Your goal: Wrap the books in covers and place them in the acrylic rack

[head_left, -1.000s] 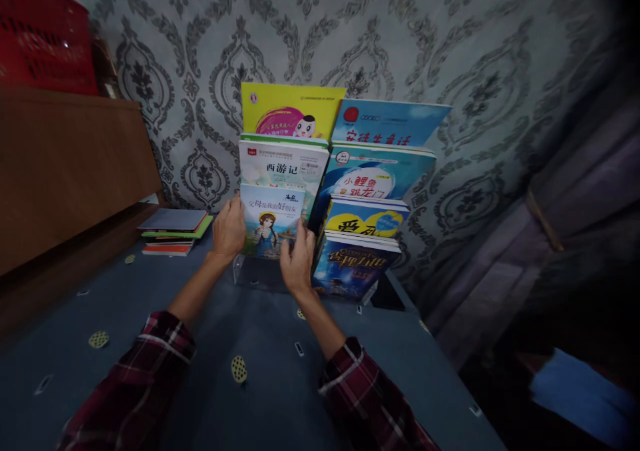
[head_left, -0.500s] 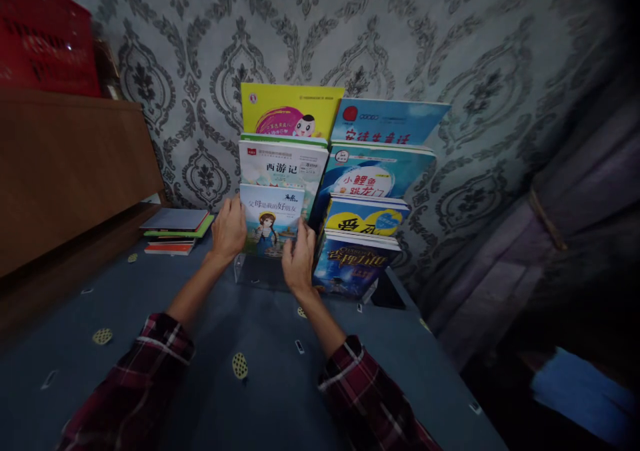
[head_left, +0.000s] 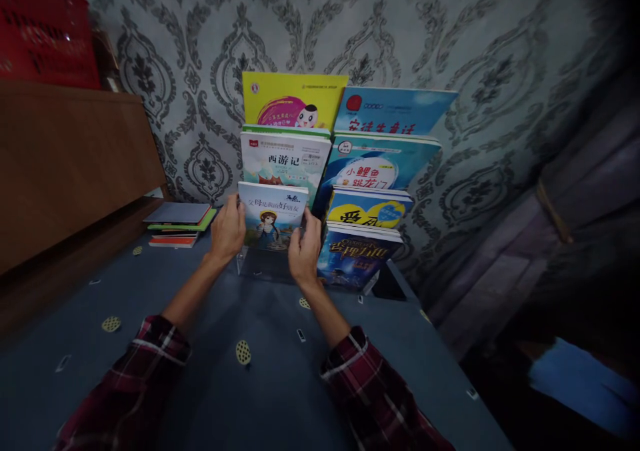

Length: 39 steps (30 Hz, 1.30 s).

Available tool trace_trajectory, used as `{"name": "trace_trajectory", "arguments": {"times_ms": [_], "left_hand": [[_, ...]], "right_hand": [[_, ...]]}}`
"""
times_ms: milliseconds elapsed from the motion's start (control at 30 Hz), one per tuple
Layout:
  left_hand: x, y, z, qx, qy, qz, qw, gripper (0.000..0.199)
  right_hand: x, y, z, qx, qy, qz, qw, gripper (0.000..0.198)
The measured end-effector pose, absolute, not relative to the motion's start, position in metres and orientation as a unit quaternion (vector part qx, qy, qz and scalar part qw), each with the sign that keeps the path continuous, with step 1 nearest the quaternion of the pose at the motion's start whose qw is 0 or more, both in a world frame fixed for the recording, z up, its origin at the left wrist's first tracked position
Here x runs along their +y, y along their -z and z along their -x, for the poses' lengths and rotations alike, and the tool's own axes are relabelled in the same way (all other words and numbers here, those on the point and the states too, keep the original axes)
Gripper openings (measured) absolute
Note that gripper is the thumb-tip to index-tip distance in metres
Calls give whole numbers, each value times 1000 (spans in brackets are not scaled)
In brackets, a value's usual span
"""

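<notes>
A children's book with a girl on its blue cover is held by its two side edges, upright and leaning back a little. My left hand is closed on its left edge, and my right hand grips the right edge. Just below the book is the front tier of a clear display stand. A white-covered book stands directly behind, with a yellow book at the back. To the right of my right hand, a dark blue book fills the front slot of the other column.
Behind the dark blue book rise a yellow-and-blue book, a teal book and a light blue book. A small stack of books lies at left, near a wooden cabinet topped by a red basket. Patterned wall behind; curtain at right.
The held book has come slightly forward and lower against the books behind, showing more of the white cover. My right hand has shifted a little right. The view has tilted slightly.
</notes>
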State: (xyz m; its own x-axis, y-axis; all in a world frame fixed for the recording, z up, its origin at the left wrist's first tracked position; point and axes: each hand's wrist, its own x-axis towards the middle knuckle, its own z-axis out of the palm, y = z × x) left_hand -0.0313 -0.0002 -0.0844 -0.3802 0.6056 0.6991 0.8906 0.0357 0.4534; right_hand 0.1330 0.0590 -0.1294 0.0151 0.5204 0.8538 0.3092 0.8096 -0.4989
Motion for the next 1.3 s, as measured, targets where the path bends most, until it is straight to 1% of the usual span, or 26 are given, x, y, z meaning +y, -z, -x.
{"name": "trace_trajectory", "arguments": {"times_ms": [167, 300, 467, 567, 700, 767, 833, 867, 900, 1033, 1100, 1300], "left_hand": [[-9, 95, 31, -692, 444, 542, 171, 31], [-13, 100, 32, -688, 438, 549, 182, 25], [-18, 100, 33, -677, 429, 573, 171, 20], [-21, 103, 35, -661, 432, 591, 163, 23], [-24, 119, 52, -661, 419, 601, 165, 34], [-24, 130, 69, -691, 377, 594, 164, 38], [-24, 139, 92, -752, 296, 569, 149, 41], [-23, 143, 105, -789, 245, 545, 139, 42], [-21, 146, 118, -808, 228, 528, 132, 42], [-13, 150, 167, -853, 188, 472, 117, 45], [-7, 151, 185, -866, 170, 457, 112, 47], [19, 155, 222, -867, 118, 477, 81, 55]], "right_hand": [[55, 129, -138, -709, -121, 293, 630, 56], [52, 134, -140, -711, -121, 293, 627, 57], [48, 139, -143, -722, -124, 292, 615, 55], [47, 138, -146, -732, -127, 283, 606, 59], [33, 142, -152, -735, -109, 283, 607, 65], [18, 151, -155, -733, -105, 282, 610, 65], [-1, 165, -159, -743, -110, 272, 601, 64], [-11, 174, -160, -757, -112, 259, 589, 62], [-20, 182, -161, -781, -120, 243, 563, 60], [-44, 207, -161, -866, -175, 177, 434, 57], [-46, 211, -159, -882, -210, 162, 390, 55], [-39, 211, -157, -873, -241, 181, 384, 46]]}}
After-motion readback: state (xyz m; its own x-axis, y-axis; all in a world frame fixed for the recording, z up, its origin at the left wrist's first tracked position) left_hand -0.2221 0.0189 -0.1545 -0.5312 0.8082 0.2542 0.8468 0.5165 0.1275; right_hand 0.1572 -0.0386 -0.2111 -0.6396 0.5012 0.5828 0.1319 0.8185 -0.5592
